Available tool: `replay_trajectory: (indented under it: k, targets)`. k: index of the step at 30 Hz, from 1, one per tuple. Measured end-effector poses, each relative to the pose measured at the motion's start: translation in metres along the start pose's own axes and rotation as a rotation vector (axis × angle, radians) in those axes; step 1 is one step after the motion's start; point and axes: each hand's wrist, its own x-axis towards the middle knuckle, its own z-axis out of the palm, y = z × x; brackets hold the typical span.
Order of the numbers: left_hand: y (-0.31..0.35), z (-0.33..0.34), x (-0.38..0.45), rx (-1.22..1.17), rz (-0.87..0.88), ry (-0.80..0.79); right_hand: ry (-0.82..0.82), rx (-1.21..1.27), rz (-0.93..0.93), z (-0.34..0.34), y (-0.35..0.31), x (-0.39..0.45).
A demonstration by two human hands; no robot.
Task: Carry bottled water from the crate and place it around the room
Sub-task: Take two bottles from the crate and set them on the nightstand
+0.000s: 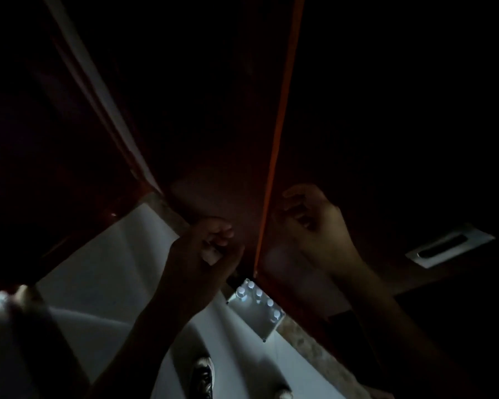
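Observation:
The view is very dark. A white crate (267,326) stands on the pale floor below my hands, with several clear water bottles (242,295) upright in it, caps showing. My left hand (208,251) is raised above the crate with its fingers curled into a fist and nothing visible in it. My right hand (314,223) hovers to the right of a door's lit orange edge (268,174), fingers loosely bent and apart, holding no bottle.
Dark red-brown wooden door panels (213,96) fill the upper view. A metal plate (450,246) sits on the wood at the right. My shoes (203,375) show on the white floor (104,272). A beige strip (306,349) runs beside the crate.

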Motion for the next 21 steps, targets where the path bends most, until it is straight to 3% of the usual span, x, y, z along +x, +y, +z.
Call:
replay_trajectory:
  k: [7,14,17,21]
  targets:
    - [-0.109,0.047,0.042,-0.082,-0.131,-0.300,0.323,0.036,0.271,0.024,0.093,-0.005]
    - [-0.251,0.130,0.009,-0.019,-0.297,-0.422,0.398,0.057,0.507,0.066,0.232,-0.040]
    - [-0.325,0.177,-0.018,0.033,-0.314,-0.431,0.419,0.072,0.590,0.091,0.312,-0.062]
    - [-0.446,0.255,-0.044,0.116,-0.302,-0.575,0.401,0.005,0.702,0.136,0.439,-0.093]
